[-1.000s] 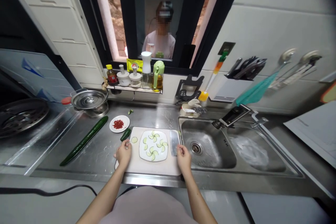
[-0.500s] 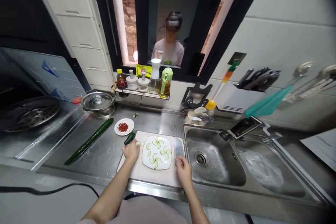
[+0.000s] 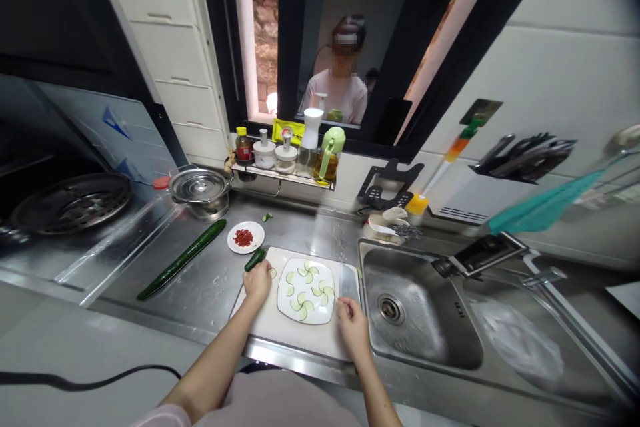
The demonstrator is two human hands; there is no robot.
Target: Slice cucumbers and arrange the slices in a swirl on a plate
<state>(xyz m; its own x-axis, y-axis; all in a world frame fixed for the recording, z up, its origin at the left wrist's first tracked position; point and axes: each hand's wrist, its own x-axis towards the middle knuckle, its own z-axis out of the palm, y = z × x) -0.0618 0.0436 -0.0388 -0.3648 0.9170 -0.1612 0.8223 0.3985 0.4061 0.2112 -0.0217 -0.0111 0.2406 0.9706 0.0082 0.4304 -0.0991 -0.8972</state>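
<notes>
A white plate (image 3: 313, 290) with half-moon cucumber slices (image 3: 303, 307) laid in curved groups rests on a white cutting board (image 3: 280, 340). At the board's left edge my left hand (image 3: 258, 282) has its fingers curled in, beside a short cucumber piece (image 3: 255, 259) and a cut slice (image 3: 273, 273). Whether a slice is between those fingers is hidden. My right hand (image 3: 353, 321), right of the plate, has its fingers bent together at the near end of a knife (image 3: 349, 278) lying on the board. What they grip cannot be made out.
Left of the board are a long cucumber (image 3: 183, 259), a small white dish (image 3: 233, 240) of chopped red pieces and a lidded steel pot (image 3: 200, 187). A steel sink (image 3: 425, 320) adjoins the board on the right. Behind stands a condiment rack (image 3: 280, 177).
The view has shifted, so the counter sits slightly farther right. My left hand stays by the short cucumber piece; my right hand stays beside the plate with little change.
</notes>
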